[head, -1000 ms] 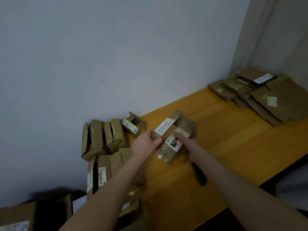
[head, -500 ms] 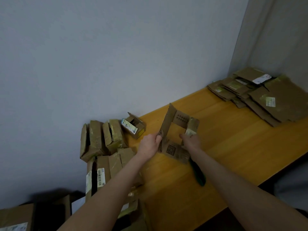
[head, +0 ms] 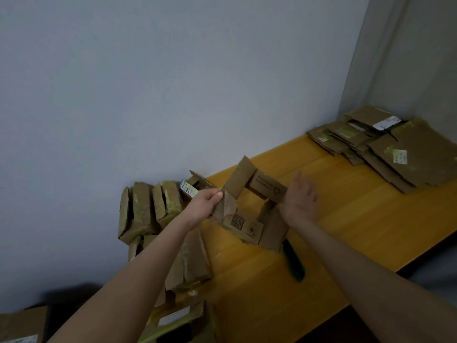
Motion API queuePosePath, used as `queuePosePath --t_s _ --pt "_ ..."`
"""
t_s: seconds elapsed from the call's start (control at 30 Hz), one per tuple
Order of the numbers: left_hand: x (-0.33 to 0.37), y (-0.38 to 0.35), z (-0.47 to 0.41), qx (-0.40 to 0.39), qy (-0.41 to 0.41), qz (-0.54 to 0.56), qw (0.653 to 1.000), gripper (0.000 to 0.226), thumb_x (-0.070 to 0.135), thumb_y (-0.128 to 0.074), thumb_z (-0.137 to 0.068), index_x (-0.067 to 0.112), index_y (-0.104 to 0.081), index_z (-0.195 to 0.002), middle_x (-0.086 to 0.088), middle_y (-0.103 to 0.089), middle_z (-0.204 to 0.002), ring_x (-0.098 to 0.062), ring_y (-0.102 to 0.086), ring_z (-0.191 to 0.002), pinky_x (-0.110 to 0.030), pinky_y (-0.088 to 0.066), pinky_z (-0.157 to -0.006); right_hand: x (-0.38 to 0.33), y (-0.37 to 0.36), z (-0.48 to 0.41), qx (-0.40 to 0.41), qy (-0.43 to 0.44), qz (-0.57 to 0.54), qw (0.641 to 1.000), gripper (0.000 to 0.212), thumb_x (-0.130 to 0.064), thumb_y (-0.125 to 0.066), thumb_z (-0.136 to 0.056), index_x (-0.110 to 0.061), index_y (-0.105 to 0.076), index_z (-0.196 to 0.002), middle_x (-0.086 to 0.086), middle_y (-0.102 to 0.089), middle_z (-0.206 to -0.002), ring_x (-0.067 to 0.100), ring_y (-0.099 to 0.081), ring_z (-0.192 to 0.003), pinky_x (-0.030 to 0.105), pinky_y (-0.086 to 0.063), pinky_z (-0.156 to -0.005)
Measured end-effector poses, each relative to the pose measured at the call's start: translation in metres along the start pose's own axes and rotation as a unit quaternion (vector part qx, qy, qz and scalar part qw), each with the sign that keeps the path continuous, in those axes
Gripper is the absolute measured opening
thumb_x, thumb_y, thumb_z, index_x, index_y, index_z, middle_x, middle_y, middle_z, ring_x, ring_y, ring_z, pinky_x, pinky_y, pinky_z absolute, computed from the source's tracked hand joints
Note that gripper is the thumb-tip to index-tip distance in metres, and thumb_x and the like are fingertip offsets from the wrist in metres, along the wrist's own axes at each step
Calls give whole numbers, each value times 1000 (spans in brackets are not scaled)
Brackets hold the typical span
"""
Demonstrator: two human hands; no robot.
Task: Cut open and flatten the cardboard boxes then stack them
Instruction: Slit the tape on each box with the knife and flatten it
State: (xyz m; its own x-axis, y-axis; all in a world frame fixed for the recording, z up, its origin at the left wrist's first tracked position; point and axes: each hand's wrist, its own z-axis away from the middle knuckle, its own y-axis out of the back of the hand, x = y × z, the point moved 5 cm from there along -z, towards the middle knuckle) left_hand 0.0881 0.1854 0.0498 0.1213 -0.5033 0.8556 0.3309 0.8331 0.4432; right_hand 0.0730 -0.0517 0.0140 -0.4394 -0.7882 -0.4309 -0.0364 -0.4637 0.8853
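An opened cardboard box [head: 247,219] stands on the yellow table [head: 346,219] as a hollow sleeve, flaps spread, a printed code on its near wall. My left hand [head: 205,204] pinches its left flap between thumb and fingers. My right hand [head: 300,199] is flat with straight fingers, palm against the box's right side. A stack of flattened boxes [head: 395,147] lies at the far right corner. A green-handled cutter [head: 294,263] lies on the table under my right forearm.
Several taped, uncut boxes [head: 148,209] are piled against the wall at the table's left end, with more [head: 188,263] below my left arm. Another box [head: 22,325] shows at the bottom left. The table's front edge runs along the lower right.
The box went from lying closed under both hands to standing open as a sleeve. My right hand has let go of its flap and now lies flat against its right side.
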Motion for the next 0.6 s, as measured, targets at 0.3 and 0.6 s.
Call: queuePosePath --t_s 0.3,0.6 --pt "27 -15 -2 -96 -72 -95 988 29 18 -42 -103 15 -60 -81 3 -55 -67 2 -51 -52 -17 -42 -54 -20 4 5 -31 117 146 982 53 -44 -30 -99 -10 -37 -139 14 -56 -127 31 -54 -113 47 -35 -104" --pt "-9 18 -8 266 18 -33 963 41 28 -37 -104 9 -47 -139 -10 -53 -138 -27 -47 -128 -39 -39 -105 -25 8 4 -1 113 -126 986 39 -28 -34 -103 -9 -59 -79 8 -62 -79 22 -61 -71 40 -55 -68"
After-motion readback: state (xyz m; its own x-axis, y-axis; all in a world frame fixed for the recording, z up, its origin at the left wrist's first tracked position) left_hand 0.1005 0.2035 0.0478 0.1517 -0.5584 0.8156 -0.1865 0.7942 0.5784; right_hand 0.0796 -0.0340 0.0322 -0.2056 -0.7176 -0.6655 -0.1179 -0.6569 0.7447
